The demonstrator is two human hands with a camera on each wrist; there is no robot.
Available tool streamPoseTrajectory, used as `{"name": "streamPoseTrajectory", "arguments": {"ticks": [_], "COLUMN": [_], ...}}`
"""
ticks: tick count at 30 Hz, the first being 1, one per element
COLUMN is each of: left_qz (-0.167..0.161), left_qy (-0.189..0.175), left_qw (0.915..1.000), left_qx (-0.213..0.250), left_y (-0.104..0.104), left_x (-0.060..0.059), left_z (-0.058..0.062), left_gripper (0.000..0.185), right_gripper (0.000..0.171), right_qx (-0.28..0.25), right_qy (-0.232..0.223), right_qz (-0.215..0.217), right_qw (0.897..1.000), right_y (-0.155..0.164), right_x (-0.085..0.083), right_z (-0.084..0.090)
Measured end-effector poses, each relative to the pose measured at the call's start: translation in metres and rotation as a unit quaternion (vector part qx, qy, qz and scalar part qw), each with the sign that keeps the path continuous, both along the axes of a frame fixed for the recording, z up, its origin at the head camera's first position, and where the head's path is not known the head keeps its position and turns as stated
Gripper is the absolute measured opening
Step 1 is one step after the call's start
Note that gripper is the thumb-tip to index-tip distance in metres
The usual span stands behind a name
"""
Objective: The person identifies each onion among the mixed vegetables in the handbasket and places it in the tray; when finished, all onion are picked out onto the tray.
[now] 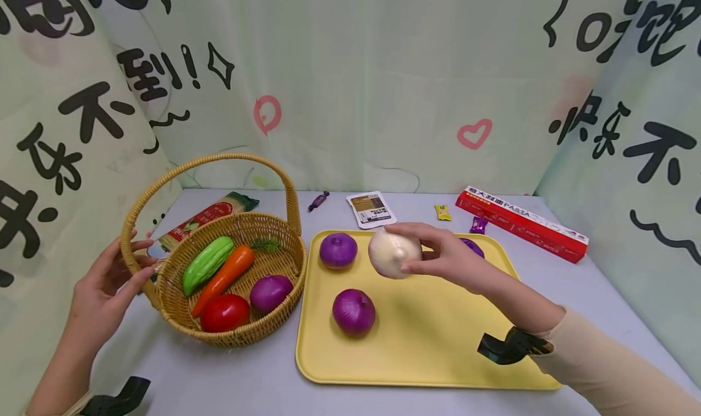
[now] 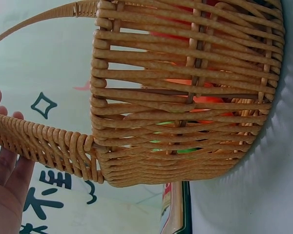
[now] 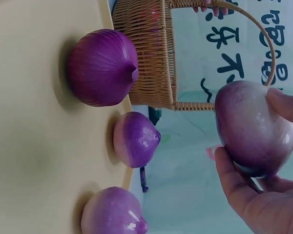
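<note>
My right hand (image 1: 438, 255) grips a pale onion (image 1: 395, 255) above the back of the yellow tray (image 1: 432, 343). The right wrist view shows this onion (image 3: 254, 127) tinged purple, with fingers and thumb around it. On the tray sit purple onions: one at the back left (image 1: 338, 250), one nearer the front (image 1: 355, 312), and another (image 1: 472, 247) partly hidden behind my right hand. At left, my left hand (image 1: 106, 288) holds the handle (image 2: 49, 144) of a wicker basket (image 1: 235, 338). Inside the basket lie a green gourd-like vegetable (image 1: 208, 264), a carrot (image 1: 223, 281), a tomato (image 1: 224, 313) and a purple onion (image 1: 271, 293).
Behind the basket lies a red-and-green food packet (image 1: 205, 218). Along the back are a dark purple wrapped candy (image 1: 318, 201), a white pouch (image 1: 370, 210), a yellow candy (image 1: 443, 212), a purple candy (image 1: 478, 225) and a red pasta box (image 1: 523, 223). Printed curtains (image 1: 372, 100) enclose the table.
</note>
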State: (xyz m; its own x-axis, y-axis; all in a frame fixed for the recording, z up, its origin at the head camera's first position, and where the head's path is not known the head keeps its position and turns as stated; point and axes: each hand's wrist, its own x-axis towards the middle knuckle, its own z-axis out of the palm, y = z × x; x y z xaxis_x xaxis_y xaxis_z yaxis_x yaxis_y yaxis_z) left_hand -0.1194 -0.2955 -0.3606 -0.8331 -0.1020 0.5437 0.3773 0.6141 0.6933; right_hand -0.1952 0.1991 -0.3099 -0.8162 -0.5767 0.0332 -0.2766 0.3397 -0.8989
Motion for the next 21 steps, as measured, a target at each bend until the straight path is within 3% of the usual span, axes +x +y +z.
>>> {"name": "streamPoseTrajectory", "arguments": {"ticks": [11, 21], "left_qz": [0.003, 0.003], "left_qy": [-0.009, -0.005], "left_qw": [0.9999, 1.0], "left_qx": [0.002, -0.001], "left_y": [-0.002, -0.001], "left_x": [0.0, -0.001], "left_z": [-0.002, -0.001], "left_gripper": [0.07, 0.071], "right_gripper": [0.059, 0.059], "right_qx": [0.041, 0.073], "right_qy": [0.013, -0.011], "right_qz": [-0.009, -0.021], "right_qw": [0.999, 0.997], "right_y": [0.011, 0.017], "right_x": [0.004, 0.006], "right_z": [-0.008, -0.026]}}
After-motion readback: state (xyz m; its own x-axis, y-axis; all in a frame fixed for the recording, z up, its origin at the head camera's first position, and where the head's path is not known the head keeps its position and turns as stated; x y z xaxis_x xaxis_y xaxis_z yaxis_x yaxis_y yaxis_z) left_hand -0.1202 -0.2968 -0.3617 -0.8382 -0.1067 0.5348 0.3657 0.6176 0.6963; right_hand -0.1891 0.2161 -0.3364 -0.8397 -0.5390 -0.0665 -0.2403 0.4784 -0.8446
